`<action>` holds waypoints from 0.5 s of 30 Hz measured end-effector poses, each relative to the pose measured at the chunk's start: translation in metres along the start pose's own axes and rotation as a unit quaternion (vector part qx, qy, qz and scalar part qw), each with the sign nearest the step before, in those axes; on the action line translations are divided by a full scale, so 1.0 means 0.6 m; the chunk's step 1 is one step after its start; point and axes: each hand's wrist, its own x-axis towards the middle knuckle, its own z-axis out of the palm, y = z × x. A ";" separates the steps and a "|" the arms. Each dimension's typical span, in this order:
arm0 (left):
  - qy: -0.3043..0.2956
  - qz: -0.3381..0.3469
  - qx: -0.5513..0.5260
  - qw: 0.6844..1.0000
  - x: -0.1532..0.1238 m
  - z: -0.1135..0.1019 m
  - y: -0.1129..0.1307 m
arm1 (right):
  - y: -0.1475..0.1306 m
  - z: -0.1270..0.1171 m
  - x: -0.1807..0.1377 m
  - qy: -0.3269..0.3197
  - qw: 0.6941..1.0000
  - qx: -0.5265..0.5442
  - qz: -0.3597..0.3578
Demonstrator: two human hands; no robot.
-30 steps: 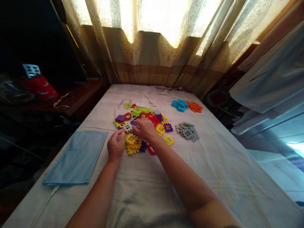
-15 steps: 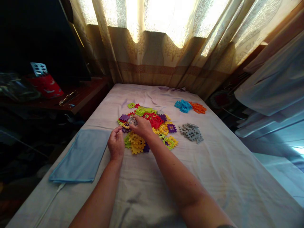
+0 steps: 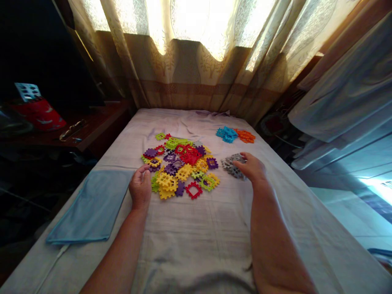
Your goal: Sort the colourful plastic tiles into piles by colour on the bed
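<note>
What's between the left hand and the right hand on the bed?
Head view: the mixed pile of coloured tiles lies between the left hand and the right hand, which is on the grey pile.

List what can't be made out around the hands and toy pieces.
- Head view, right hand: covers part of the grey pieces; any grip is hidden.
- Head view, left hand: its curl hides whether it holds a piece.
- Head view, side table: too dark to identify items.

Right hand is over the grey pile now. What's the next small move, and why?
Probably reach the right hand across to the mixed pile: grey pieces, blue pieces and orange pieces lie in separate heaps, while many colours lie jumbled there beside the left hand.
</note>
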 end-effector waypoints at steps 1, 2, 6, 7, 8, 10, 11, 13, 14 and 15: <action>-0.001 -0.003 -0.001 1.000 0.000 -0.001 0.001 | 0.014 -0.003 0.004 -0.002 1.000 -0.014 0.017; -0.001 -0.005 -0.003 1.000 -0.001 -0.001 0.002 | 0.024 -0.004 0.006 -0.003 0.999 -0.025 0.026; 0.002 -0.010 -0.006 1.000 -0.001 -0.003 0.004 | 0.041 0.000 0.011 0.001 0.998 -0.050 0.025; 0.003 -0.008 -0.007 1.000 -0.001 -0.003 0.003 | 0.040 0.001 0.011 0.003 0.998 -0.053 0.023; 0.002 -0.004 -0.006 1.000 -0.001 -0.003 0.003 | 0.037 0.002 0.010 0.006 0.998 -0.055 0.022; -0.003 0.003 -0.002 1.000 -0.001 -0.003 0.002 | 0.023 0.003 0.005 0.022 0.998 -0.054 0.012; -0.006 0.005 0.001 1.000 -0.001 -0.003 0.002 | 0.011 0.004 0.001 0.033 0.998 -0.050 -0.001; -0.013 0.007 0.008 1.000 -0.001 -0.005 0.003 | -0.022 0.007 -0.012 0.049 0.997 -0.036 -0.050; -0.014 0.007 0.009 1.000 -0.002 -0.005 0.004 | -0.043 0.011 -0.021 0.050 0.995 -0.027 -0.084; -0.014 0.007 0.010 1.000 -0.002 -0.006 0.004 | -0.067 0.016 -0.030 0.045 0.991 -0.017 -0.126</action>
